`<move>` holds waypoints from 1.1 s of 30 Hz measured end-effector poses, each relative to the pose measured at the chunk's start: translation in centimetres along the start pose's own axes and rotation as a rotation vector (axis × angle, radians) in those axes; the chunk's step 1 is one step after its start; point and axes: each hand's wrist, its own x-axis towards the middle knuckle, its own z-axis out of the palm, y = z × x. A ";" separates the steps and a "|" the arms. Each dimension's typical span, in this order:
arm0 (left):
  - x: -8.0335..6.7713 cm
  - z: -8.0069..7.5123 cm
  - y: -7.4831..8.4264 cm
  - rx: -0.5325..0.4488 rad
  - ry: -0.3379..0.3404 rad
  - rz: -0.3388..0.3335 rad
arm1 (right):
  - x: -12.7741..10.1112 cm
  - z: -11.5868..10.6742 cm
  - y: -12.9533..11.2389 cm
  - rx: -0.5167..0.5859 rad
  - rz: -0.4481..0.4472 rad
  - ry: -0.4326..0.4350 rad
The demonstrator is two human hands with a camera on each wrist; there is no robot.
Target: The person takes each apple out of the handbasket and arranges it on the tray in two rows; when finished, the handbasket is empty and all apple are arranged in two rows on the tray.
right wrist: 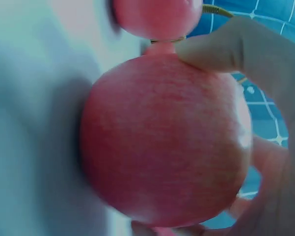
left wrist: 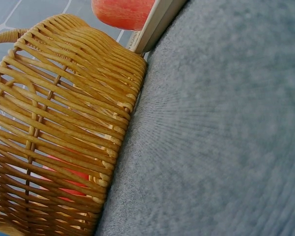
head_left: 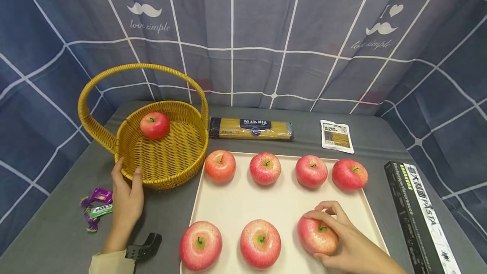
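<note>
My right hand point(head_left: 344, 240) is curled round a red apple point(head_left: 317, 235) that sits at the near right corner of the cream tray point(head_left: 281, 206), fingers arched over its top by the stem and thumb low on its near side; my left hand point(head_left: 127, 195) rests with straight fingers against the outer rim of the yellow wicker basket point(head_left: 163, 168), steadying it rather than clasping it. I judge the apple firm, smooth-skinned and moderately heavy for one hand, round enough to roll if set down carelessly, and liable to bruise if dropped or squeezed, so a wide wrap across its broadest part suits it better than a pinch at the stem. The basket looks light and stiff, likely to slide on the grey desk point(head_left: 171, 219) if nudged. The head view alone shows the whole layout: four apples along the far row of the tray, two more beside mine in the near row, one apple point(head_left: 154, 125) already lying in the basket, a spaghetti packet point(head_left: 251, 128), a small sachet point(head_left: 336, 136), a long pasta box point(head_left: 420, 219) and some wrapped sweets point(head_left: 96, 207). The right wrist view adds a fingertip point(right wrist: 211, 51) pressed to the apple's skin and the tray blurred behind. The left wrist view shows the weave of the basket wall close up, with red glimpsed through the gaps, but not my hand.
</note>
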 end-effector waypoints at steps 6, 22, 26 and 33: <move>0.1 0.1 0.0 -0.002 0.002 -0.021 | -1.5 0.9 0.1 -0.016 0.008 0.011; 0.2 -0.1 -0.1 0.004 -0.033 -0.031 | -1.3 -1.0 -0.2 0.080 0.049 -0.125; 0.2 -0.1 -0.2 -0.001 -0.047 -0.031 | -0.2 -2.2 -0.8 -0.008 0.054 -0.130; 0.2 -0.1 -0.1 0.003 -0.032 -0.016 | 5.5 -4.5 -2.0 -0.059 -0.055 -0.104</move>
